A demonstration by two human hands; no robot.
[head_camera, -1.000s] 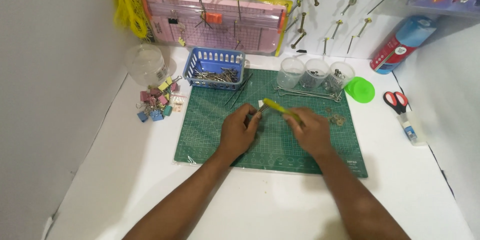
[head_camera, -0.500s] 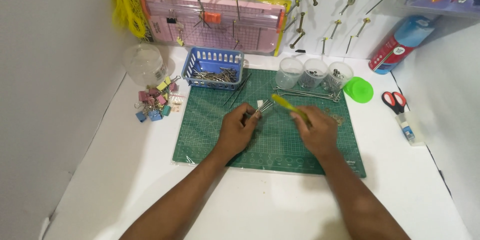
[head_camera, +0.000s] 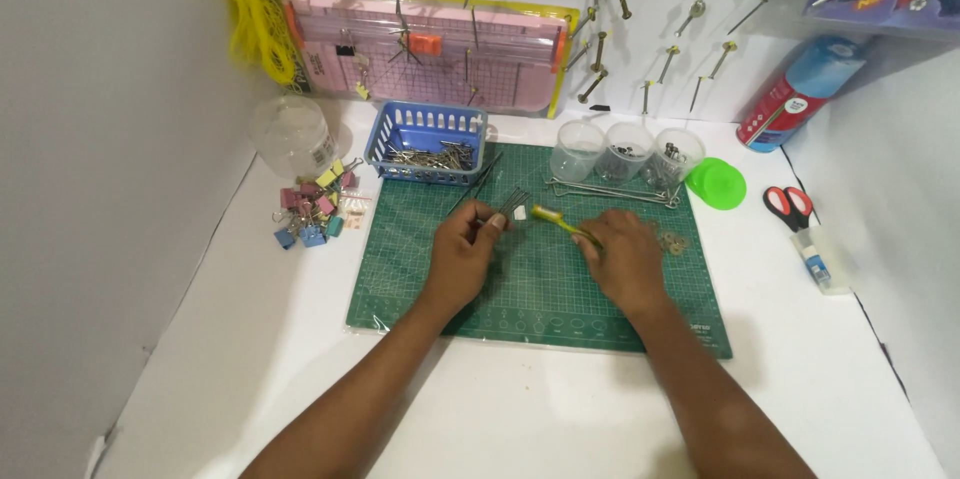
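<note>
Binder clips point(head_camera: 312, 211) lie left of the green cutting mat point(head_camera: 520, 289). Over the mat's upper middle, left hand point(head_camera: 462, 257) pinches a bundle of thin metal pins point(head_camera: 512, 203). Just right, right hand point(head_camera: 625, 257) grips a yellow-green tool point(head_camera: 560, 223), tip near the pins.

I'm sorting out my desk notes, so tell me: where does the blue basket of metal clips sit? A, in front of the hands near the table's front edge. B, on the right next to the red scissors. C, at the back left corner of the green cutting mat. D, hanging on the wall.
C: the blue basket stands at the far left corner of the green cutting mat, beyond the left hand, far from the red scissors.
</note>
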